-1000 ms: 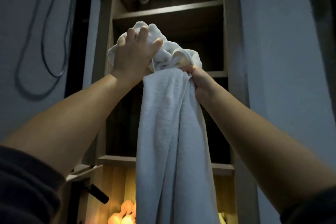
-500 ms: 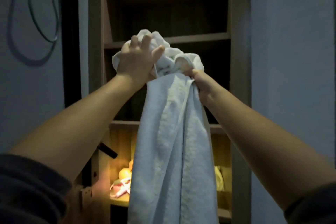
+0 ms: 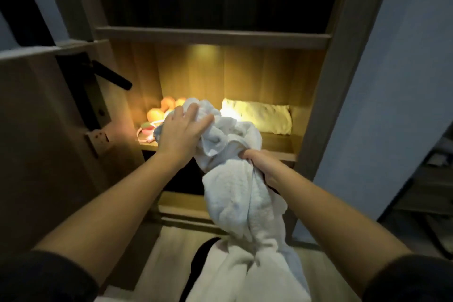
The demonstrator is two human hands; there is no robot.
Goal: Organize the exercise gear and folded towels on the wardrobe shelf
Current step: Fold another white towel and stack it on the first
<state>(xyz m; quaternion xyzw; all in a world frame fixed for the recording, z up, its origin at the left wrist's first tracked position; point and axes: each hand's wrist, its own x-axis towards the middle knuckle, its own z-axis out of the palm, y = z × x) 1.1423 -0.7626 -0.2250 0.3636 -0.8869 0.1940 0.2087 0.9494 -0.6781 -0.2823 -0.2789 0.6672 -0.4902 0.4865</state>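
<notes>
Lower than a moment ago, both hands have come down with the white towel (image 3: 235, 193) from the dark upper shelves to the front of the lit shelf (image 3: 277, 146). With my left hand (image 3: 182, 130) I cup the bunched top of the towel, fingers curved over it at the shelf's front edge. With my right hand (image 3: 263, 164) I clench the towel's neck just below the bunch, and the rest hangs down past the lower shelf towards the floor. A folded towel (image 3: 259, 115) lies at the back right of the lit shelf. Orange rounded gear (image 3: 157, 113) sits at the back left, partly hidden behind my left hand. A black door handle (image 3: 112, 77) sticks out on the left.
</notes>
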